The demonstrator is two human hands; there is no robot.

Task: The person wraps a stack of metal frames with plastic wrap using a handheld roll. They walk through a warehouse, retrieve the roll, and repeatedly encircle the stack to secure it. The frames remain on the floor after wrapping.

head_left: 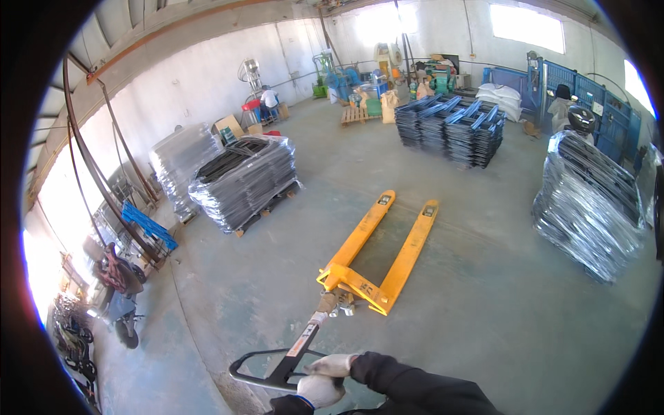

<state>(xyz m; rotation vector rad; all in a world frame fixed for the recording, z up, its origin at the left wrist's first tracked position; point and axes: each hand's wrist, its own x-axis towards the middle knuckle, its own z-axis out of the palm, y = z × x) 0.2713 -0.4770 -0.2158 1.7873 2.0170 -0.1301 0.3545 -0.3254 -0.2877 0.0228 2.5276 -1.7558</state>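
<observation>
A yellow pallet jack stands on the floor ahead of me, its two forks pointing away. Its black loop handle tilts back toward me at the lower edge. My left hand, in a whitish glove with a blue cuff, is closed at the right side of the loop. Just above it, my right hand, gloved as well, lies over the same side with its fingers bent around the bar. The two hands touch or nearly touch, and they hide that end of the loop. No load sits on the forks.
Film-wrapped stacks of dark frames stand left and right. Another frame stack is beyond the forks, near white sacks. A scooter is parked left, beside slanted posts. One person sits far back; another is at right.
</observation>
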